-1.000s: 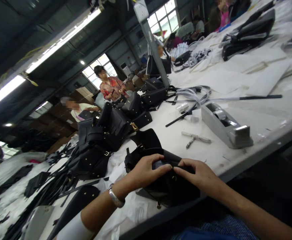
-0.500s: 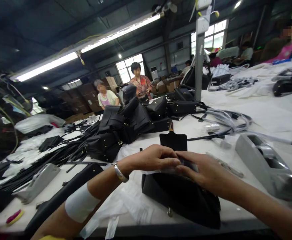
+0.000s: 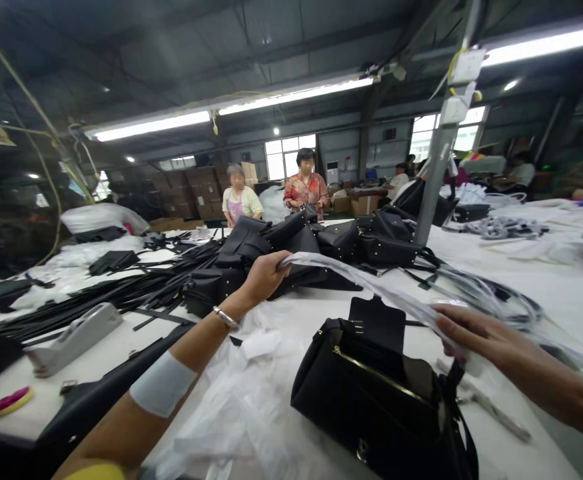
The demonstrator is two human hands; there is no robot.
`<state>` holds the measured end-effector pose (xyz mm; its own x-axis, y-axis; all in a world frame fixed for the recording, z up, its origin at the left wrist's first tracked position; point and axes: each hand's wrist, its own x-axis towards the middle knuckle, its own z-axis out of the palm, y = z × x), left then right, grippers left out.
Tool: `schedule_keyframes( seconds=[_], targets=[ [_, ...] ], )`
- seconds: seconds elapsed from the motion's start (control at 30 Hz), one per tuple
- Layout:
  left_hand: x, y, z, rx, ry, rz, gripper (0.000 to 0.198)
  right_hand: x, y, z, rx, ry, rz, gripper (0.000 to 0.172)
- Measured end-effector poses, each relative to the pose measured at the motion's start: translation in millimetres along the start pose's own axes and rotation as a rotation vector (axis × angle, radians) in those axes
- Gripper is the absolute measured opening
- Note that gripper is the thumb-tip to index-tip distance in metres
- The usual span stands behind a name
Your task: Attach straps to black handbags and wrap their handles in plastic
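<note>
My left hand point(image 3: 266, 276) is raised over the table, its fingers closed on one end of a long strip of whitish, see-through plastic film point(image 3: 354, 272). The strip arches across to my right hand point(image 3: 478, 331), which grips it farther along, partly blurred. Below the strip lies a black handbag point(image 3: 358, 397) with a gold zipper and a metal clasp on its front. Its flap point(image 3: 378, 330) is folded back, away from me. A black strap end hangs just under my right hand; whether it is held too, I cannot tell.
Crumpled clear film point(image 3: 241, 400) lies left of the handbag. Behind it are piled black bags point(image 3: 244, 243) and many black straps point(image 3: 121, 287). A grey tape dispenser point(image 3: 78, 340) stands at left. A metal post point(image 3: 434, 180) rises at right. Two people point(image 3: 306, 187) stand across the table.
My hands, together over the handbag before, have moved apart with the film stretched between them. The handbag has turned and now shows its zipper. The view has swung left.
</note>
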<state>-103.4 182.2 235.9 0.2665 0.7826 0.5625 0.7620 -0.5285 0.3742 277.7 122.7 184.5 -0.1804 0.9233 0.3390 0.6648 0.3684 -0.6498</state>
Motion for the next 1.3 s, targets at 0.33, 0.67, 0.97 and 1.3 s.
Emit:
schedule_keyframes(
  seconds=[0.33,0.67,0.97,1.3],
  targets=[
    [28,115,-5.1,0.323,0.049,0.368,0.031,57,-128,-4,-0.377,0.244,-0.554,0.076],
    [20,60,6.6,0.465,-0.068,0.429,0.013,47,-64,-45,-0.265,-0.268,-0.184,0.054],
    [38,83,6.0,0.363,0.187,0.404,0.016,64,-37,-49,-0.189,-0.15,-0.002,0.064],
    [70,53,62.7,-0.229,-0.022,0.223,0.027,61,-85,-34,0.318,-0.231,-0.007,0.048]
  ],
)
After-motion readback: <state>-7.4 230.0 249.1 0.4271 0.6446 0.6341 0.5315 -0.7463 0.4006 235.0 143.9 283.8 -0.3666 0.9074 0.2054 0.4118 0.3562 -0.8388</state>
